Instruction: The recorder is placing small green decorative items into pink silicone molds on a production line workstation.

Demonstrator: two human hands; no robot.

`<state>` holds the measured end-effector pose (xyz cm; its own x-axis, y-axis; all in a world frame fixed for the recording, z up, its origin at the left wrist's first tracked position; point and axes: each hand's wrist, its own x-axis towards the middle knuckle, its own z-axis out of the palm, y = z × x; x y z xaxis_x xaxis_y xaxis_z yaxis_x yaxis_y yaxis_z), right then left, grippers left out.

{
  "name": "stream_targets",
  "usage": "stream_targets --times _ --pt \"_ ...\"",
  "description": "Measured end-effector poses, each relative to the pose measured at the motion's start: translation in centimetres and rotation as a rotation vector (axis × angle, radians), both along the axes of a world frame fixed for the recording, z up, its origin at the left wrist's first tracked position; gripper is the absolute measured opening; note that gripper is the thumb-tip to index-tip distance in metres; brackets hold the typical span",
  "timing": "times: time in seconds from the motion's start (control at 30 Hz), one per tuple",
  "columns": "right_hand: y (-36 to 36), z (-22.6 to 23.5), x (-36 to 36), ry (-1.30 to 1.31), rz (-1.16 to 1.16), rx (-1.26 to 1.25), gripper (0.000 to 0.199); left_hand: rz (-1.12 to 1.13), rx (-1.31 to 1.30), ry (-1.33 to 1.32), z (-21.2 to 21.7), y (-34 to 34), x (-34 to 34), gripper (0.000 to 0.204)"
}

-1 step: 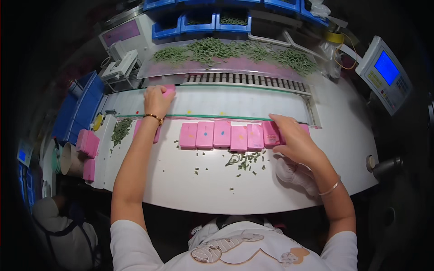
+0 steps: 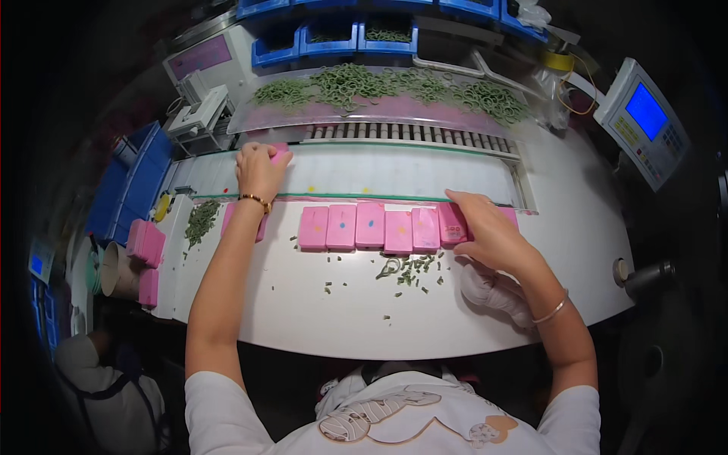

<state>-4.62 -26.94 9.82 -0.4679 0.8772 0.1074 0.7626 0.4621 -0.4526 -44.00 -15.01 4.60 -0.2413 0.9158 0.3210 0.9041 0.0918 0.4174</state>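
My left hand [image 2: 258, 171] reaches far forward onto the white belt [image 2: 394, 171] and grips a small pink box [image 2: 280, 152] at its fingertips. My right hand [image 2: 485, 227] lies over the right end of a row of several flat pink boxes [image 2: 356, 226] on the white table [image 2: 341, 318]. Its fingers press the rightmost box [image 2: 453, 224]. Another pink box [image 2: 227, 216] lies partly hidden under my left wrist. Loose green rings and scraps [image 2: 406, 269] are scattered just in front of the row.
A heap of green rings [image 2: 379, 87] fills a clear tray behind a roller strip [image 2: 409, 133]. Blue bins [image 2: 334, 38] line the back. A screen unit [image 2: 644, 117] stands at right, pink boxes [image 2: 145, 243] and a cup [image 2: 114, 269] at left. A white cloth [image 2: 489, 292] lies by my right wrist.
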Motion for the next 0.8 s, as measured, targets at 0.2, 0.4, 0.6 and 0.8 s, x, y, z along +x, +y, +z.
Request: stream_targets --times 0.2,0.4,0.6,0.8 --pt "1.0 -0.8 -0.1 -0.037 0.042 0.033 0.077 -0.410 0.462 -0.067 1.8 -6.4 7.2 0.040" --pt "-2.9 2.7 -2.3 0.100 0.051 0.319 0.077 -0.749 0.003 -0.801 3.1 -14.1 14.9 0.036" --pt "-6.6 3.0 -4.0 0.270 0.114 0.433 0.084 -0.925 -0.522 -1.306 3.8 -16.3 15.8 0.040" --pt "-8.7 -1.2 -4.6 1.133 0.200 -0.527 0.060 -1.127 -0.412 -1.159 3.5 -18.6 15.1 0.037"
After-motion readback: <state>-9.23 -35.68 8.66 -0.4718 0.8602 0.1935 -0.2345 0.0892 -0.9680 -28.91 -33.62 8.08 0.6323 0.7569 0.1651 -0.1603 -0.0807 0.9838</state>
